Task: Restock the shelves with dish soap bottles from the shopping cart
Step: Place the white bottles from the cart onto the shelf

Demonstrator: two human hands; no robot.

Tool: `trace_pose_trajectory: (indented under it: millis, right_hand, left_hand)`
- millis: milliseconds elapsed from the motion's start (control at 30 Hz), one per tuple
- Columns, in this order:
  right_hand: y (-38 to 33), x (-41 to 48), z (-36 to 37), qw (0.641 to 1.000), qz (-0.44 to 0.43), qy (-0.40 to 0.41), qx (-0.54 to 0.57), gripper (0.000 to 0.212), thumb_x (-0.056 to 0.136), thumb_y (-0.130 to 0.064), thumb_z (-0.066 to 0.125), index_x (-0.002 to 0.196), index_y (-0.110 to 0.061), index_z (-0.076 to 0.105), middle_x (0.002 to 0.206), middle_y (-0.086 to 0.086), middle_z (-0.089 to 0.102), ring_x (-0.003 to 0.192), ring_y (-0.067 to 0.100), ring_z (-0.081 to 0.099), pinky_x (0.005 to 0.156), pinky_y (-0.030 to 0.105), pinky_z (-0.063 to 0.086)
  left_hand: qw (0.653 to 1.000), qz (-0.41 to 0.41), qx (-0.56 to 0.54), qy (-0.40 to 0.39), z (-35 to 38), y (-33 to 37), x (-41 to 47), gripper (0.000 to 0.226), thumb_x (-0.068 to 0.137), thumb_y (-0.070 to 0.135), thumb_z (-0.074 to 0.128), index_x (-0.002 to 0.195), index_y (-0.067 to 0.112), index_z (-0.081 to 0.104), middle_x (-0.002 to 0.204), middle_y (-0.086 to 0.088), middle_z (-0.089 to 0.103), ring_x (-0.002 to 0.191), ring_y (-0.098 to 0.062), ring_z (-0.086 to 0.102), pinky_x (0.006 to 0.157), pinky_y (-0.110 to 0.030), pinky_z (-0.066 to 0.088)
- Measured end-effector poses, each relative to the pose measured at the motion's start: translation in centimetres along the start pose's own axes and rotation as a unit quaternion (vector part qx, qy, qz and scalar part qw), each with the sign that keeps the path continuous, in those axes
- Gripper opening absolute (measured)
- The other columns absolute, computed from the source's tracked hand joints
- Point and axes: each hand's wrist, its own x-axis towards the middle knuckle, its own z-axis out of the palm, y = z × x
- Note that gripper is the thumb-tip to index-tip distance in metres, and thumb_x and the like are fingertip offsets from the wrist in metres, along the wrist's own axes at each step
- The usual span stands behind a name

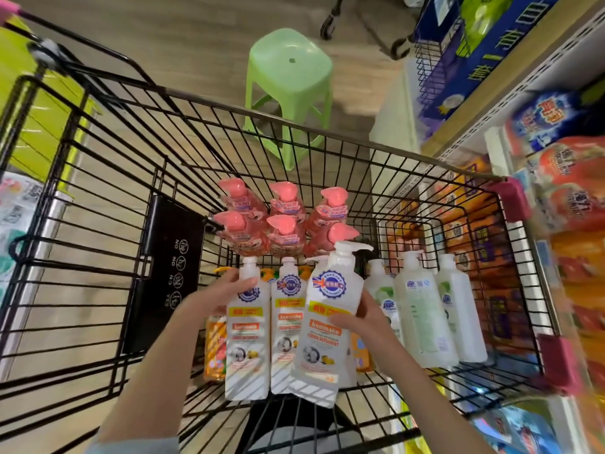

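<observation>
A black wire shopping cart [327,132] holds many pump bottles. My right hand [360,317] grips a white lemon dish soap bottle [327,322], lifted and tilted above the others. My left hand [216,294] holds the upper part of another white dish soap bottle [247,332] that stands in the cart. A third one [283,326] stands between them. Several pink pump bottles [281,217] sit further back. White-green bottles [422,309] stand on the right, orange bottles [214,345] low behind the white ones.
Store shelves [537,70] with blue and orange detergent packs run along the right, blurred. A green plastic stool [289,90] stands on the wood floor beyond the cart. A yellow-green panel [36,103] and packaged goods lie at the left.
</observation>
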Motion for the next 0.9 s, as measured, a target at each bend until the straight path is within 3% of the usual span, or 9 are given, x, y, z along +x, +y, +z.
trace_pose_trajectory:
  millis: [100,200,267,333,400,500,633,767,900]
  right_hand:
    - [-0.2,-0.2,0.1,1.0,-0.004,0.001,-0.004,0.074,0.044,-0.032,0.083,0.113,-0.029,0.056,0.111,-0.001,0.068,0.096,0.016,0.068,0.073,0.031,0.056]
    - [0.0,-0.3,0.1,1.0,-0.003,-0.001,-0.003,0.063,0.058,-0.02,0.083,0.113,-0.031,0.055,0.113,-0.002,0.067,0.099,0.016,0.066,0.075,0.032,0.055]
    - [0.1,-0.3,0.1,1.0,-0.002,0.001,-0.006,0.057,0.066,-0.012,0.084,0.112,-0.031,0.055,0.112,-0.003,0.067,0.1,0.016,0.066,0.077,0.033,0.055]
    - [0.1,-0.3,0.1,1.0,-0.003,0.003,-0.015,0.059,0.062,-0.02,0.086,0.11,-0.033,0.055,0.112,-0.004,0.066,0.1,0.016,0.065,0.079,0.035,0.056]
    - [0.1,-0.3,0.1,1.0,-0.003,0.003,-0.022,0.068,0.05,-0.032,0.085,0.11,-0.035,0.054,0.112,-0.005,0.066,0.101,0.015,0.065,0.081,0.036,0.056]
    - [0.1,-0.4,0.0,1.0,-0.009,0.001,-0.023,0.068,0.05,-0.03,0.082,0.112,-0.03,0.055,0.114,-0.002,0.065,0.102,0.016,0.064,0.084,0.038,0.055]
    - [0.3,-1.2,-0.2,1.0,-0.023,0.009,-0.011,0.089,0.04,-0.04,0.084,0.122,-0.022,0.054,0.115,-0.001,0.065,0.101,0.017,0.065,0.08,0.036,0.057]
    - [0.9,-2.2,-0.4,0.998,-0.047,0.017,0.025,0.079,0.05,-0.024,0.089,0.121,-0.02,0.055,0.114,0.001,0.067,0.098,0.018,0.067,0.071,0.032,0.057]
    - [0.9,-3.1,-1.0,0.995,-0.088,0.048,0.0,0.056,0.06,-0.008,0.088,0.105,-0.024,0.059,0.106,-0.001,0.069,0.098,0.019,0.066,0.079,0.04,0.056]
  left_hand:
    - [0.996,0.005,0.034,-0.079,-1.6,-0.3,-1.3,0.108,0.045,0.048,0.091,0.134,0.023,0.034,0.125,-0.01,0.059,0.109,-0.03,0.063,0.096,-0.049,0.048]
    - [0.99,0.009,0.061,-0.127,-1.4,-0.7,-2.4,0.105,0.056,0.016,0.09,0.14,0.024,0.026,0.124,-0.012,0.06,0.107,-0.028,0.064,0.084,-0.038,0.054]
    - [0.991,0.028,0.11,-0.075,-0.2,-0.7,-3.0,0.096,0.066,-0.001,0.081,0.14,0.024,0.025,0.117,-0.004,0.06,0.1,-0.019,0.063,0.073,-0.026,0.053]
    - [0.992,0.038,0.115,-0.019,0.7,-0.9,-3.2,0.093,0.068,-0.004,0.08,0.139,0.023,0.025,0.111,0.0,0.06,0.095,-0.014,0.061,0.069,-0.022,0.051]
    - [0.994,0.035,0.106,0.001,0.8,-1.1,-3.0,0.097,0.062,0.004,0.085,0.138,0.02,0.028,0.111,-0.002,0.061,0.097,-0.017,0.062,0.076,-0.03,0.054]
    - [0.993,0.026,0.11,0.038,0.8,-1.3,-3.2,0.11,0.042,0.023,0.091,0.135,0.02,0.033,0.113,-0.005,0.063,0.1,-0.024,0.064,0.088,-0.048,0.053]
    - [0.973,0.042,0.185,0.135,2.7,-1.3,-4.4,0.087,0.052,0.027,0.091,0.12,0.026,0.037,0.104,0.004,0.06,0.094,-0.018,0.061,0.083,-0.04,0.054]
    - [0.941,0.092,0.229,0.233,4.9,-0.8,-7.1,0.084,0.061,0.024,0.086,0.128,0.013,0.039,0.102,0.0,0.055,0.091,-0.019,0.055,0.073,-0.032,0.046]
    - [0.906,0.163,0.263,0.29,5.5,1.1,-11.4,0.085,0.059,0.027,0.086,0.128,0.015,0.039,0.103,0.0,0.054,0.091,-0.02,0.053,0.069,-0.031,0.042]
